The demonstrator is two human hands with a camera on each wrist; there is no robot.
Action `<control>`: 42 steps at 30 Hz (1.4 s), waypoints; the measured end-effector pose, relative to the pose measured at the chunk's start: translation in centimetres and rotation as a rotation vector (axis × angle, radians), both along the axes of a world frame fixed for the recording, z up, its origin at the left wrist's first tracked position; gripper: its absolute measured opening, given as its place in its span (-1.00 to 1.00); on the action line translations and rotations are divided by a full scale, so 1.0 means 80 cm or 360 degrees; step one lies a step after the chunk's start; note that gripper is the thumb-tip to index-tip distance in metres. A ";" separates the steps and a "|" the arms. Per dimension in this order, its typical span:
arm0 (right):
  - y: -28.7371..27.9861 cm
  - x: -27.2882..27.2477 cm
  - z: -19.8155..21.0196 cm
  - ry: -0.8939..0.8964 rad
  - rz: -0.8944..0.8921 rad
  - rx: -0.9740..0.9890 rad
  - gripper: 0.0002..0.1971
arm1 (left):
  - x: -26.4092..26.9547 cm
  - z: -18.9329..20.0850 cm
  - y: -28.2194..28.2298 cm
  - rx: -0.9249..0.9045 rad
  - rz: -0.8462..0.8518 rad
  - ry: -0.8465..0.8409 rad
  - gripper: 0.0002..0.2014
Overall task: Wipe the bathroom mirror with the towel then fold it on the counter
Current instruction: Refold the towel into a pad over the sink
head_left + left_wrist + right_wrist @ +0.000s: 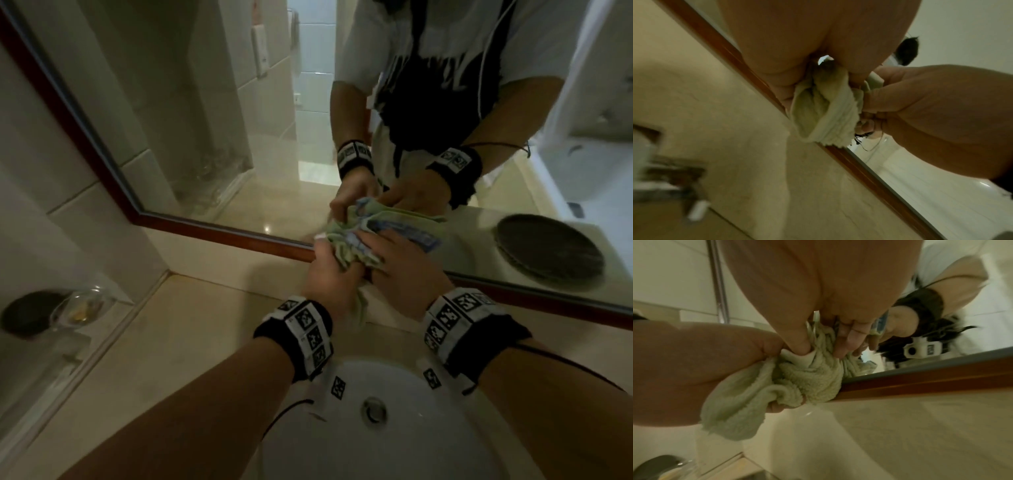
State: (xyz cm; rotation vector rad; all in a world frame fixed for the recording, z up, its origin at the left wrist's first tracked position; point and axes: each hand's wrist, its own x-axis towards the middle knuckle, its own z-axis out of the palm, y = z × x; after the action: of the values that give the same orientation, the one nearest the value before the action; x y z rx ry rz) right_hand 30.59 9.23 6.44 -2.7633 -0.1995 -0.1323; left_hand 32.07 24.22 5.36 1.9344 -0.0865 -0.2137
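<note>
At 9 o'clock in the head view a dark dish [29,317] and a glass bowl [82,308] sit on a ledge beside the table [191,329]. At centre, the left hand [329,277] is curled round the bunched green towel [346,251], which spills below its palm toward 6 o'clock. The right hand [407,270], at 3 o'clock of the towel, pinches the same bundle with thumb and bent fingers [842,344]. The towel is gripped between both hands, held up off the table at the mirror's [212,137] lower wooden frame [239,238]; whether it touches the glass cannot be told. The white sink [373,421] lies at 6 o'clock beneath the wrists. At 3 o'clock the mirror reflects a dark round plate [548,251].
</note>
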 end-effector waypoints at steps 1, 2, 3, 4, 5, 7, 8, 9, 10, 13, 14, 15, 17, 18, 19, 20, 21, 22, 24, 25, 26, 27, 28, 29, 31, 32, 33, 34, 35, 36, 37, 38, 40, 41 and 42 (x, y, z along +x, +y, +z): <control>-0.025 -0.012 0.000 0.0000 0.0003 -0.0031 -0.40 | -0.010 -0.001 -0.023 0.0036 -0.0025 -0.0011 -0.62; -0.053 -0.027 0.000 0.0007 -0.0018 -0.0033 -0.39 | -0.022 0.000 -0.050 0.0071 -0.0059 -0.0030 -0.63; -0.079 -0.042 0.002 0.0010 -0.0053 -0.0028 -0.38 | -0.033 0.000 -0.075 0.0080 -0.0093 -0.0059 -0.64; -0.102 -0.055 0.004 0.0011 -0.0086 -0.0036 -0.37 | -0.044 0.001 -0.098 0.0074 -0.0135 -0.0086 -0.66; -0.126 -0.071 0.007 0.0016 -0.0120 -0.0062 -0.36 | -0.056 0.001 -0.124 0.0062 -0.0173 -0.0119 -0.67; -0.177 -0.102 0.010 0.0040 -0.0183 -0.0223 -0.36 | -0.082 0.000 -0.178 0.0033 -0.0234 -0.0165 -0.66; -0.203 -0.116 0.010 0.0051 -0.0229 -0.0334 -0.37 | -0.095 0.000 -0.205 0.0017 -0.0264 -0.0164 -0.62; -0.227 -0.130 0.012 0.0073 -0.0292 -0.0409 -0.37 | -0.107 0.001 -0.230 -0.0006 -0.0300 -0.0159 -0.57; -0.251 -0.145 0.016 0.0084 -0.0378 -0.0447 -0.38 | -0.119 0.000 -0.256 -0.0012 -0.0351 -0.0135 -0.54; -0.318 -0.199 0.034 -0.0014 -0.0550 -0.0451 -0.42 | -0.153 0.003 -0.333 0.0018 -0.0464 -0.0029 -0.52; -0.334 -0.215 0.039 -0.0046 -0.0577 -0.0392 -0.42 | -0.161 0.005 -0.350 0.0004 -0.0441 0.0004 -0.50; -0.348 -0.229 0.044 -0.0018 -0.0615 -0.0303 -0.42 | -0.169 0.006 -0.364 -0.0021 -0.0399 0.0024 -0.47; -0.363 -0.242 0.051 0.0087 -0.0699 -0.0095 -0.45 | -0.177 0.007 -0.375 -0.0053 -0.0349 0.0037 -0.41; -0.364 -0.237 0.050 0.0123 -0.0724 -0.0040 -0.48 | -0.177 0.006 -0.373 -0.0054 -0.0351 0.0031 -0.38; -0.359 -0.229 0.049 0.0173 -0.0732 -0.0038 -0.54 | -0.174 0.004 -0.368 -0.0055 -0.0355 0.0028 -0.40; -0.351 -0.216 0.046 0.0211 -0.0705 -0.0061 -0.59 | -0.169 0.003 -0.360 -0.0067 -0.0358 0.0026 -0.44; -0.340 -0.204 0.044 0.0237 -0.0687 -0.0079 -0.65 | -0.163 0.002 -0.351 -0.0093 -0.0354 0.0020 -0.49; -0.330 -0.192 0.042 0.0240 -0.0680 -0.0082 -0.72 | -0.155 0.001 -0.342 -0.0117 -0.0346 0.0006 -0.54; -0.310 -0.174 0.042 0.0233 -0.0672 -0.0028 -0.81 | -0.140 0.002 -0.318 -0.0142 -0.0351 -0.0048 -0.63; -0.303 -0.171 0.043 0.0215 -0.0676 0.0000 -0.82 | -0.134 0.003 -0.309 -0.0144 -0.0368 -0.0093 -0.65; -0.294 -0.167 0.042 0.0189 -0.0671 0.0023 -0.82 | -0.127 0.004 -0.296 -0.0151 -0.0373 -0.0133 -0.66; -0.281 -0.163 0.041 0.0168 -0.0662 0.0029 -0.81 | -0.119 0.004 -0.283 -0.0157 -0.0364 -0.0151 -0.67; -0.266 -0.158 0.039 0.0130 -0.0643 0.0031 -0.80 | -0.112 0.004 -0.268 -0.0161 -0.0342 -0.0148 -0.68; -0.250 -0.149 0.037 0.0087 -0.0633 0.0022 -0.78 | -0.103 0.002 -0.252 -0.0171 -0.0307 -0.0124 -0.69; -0.213 -0.128 0.031 0.0025 -0.0587 0.0033 -0.73 | -0.084 0.000 -0.215 -0.0190 -0.0236 -0.0061 -0.69; -0.191 -0.115 0.028 0.0006 -0.0556 0.0034 -0.72 | -0.073 0.000 -0.192 -0.0196 -0.0196 -0.0047 -0.67; -0.168 -0.100 0.026 -0.0007 -0.0523 0.0021 -0.71 | -0.061 -0.002 -0.167 -0.0192 -0.0151 -0.0046 -0.63; -0.143 -0.085 0.025 -0.0017 -0.0496 0.0000 -0.70 | -0.048 -0.002 -0.140 -0.0188 -0.0095 -0.0053 -0.62; -0.113 -0.068 0.023 -0.0023 -0.0475 -0.0019 -0.69 | -0.034 -0.003 -0.109 -0.0186 -0.0026 -0.0059 -0.62; -0.083 -0.051 0.021 -0.0015 -0.0468 -0.0036 -0.66 | -0.019 -0.003 -0.080 -0.0197 0.0038 -0.0065 -0.63; -0.051 -0.033 0.020 0.0002 -0.0466 -0.0048 -0.63 | -0.004 -0.005 -0.049 -0.0193 0.0096 -0.0067 -0.63; -0.020 -0.016 0.019 0.0009 -0.0461 -0.0042 -0.61 | 0.010 -0.005 -0.020 -0.0188 0.0146 -0.0071 -0.63; 0.052 0.021 0.014 0.0019 -0.0436 0.0001 -0.58 | 0.043 -0.008 0.049 -0.0209 0.0250 -0.0076 -0.63; 0.087 0.037 0.013 0.0039 -0.0432 0.0019 -0.58 | 0.058 -0.007 0.080 -0.0215 0.0306 -0.0076 -0.63; 0.126 0.056 0.011 0.0061 -0.0415 0.0035 -0.58 | 0.075 -0.005 0.116 -0.0207 0.0371 -0.0075 -0.63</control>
State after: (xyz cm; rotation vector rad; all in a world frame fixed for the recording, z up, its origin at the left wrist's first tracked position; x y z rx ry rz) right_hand 35.05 19.30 7.36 -2.7556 0.1723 -0.1471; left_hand 38.04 33.51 4.92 1.8023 0.0918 -0.0068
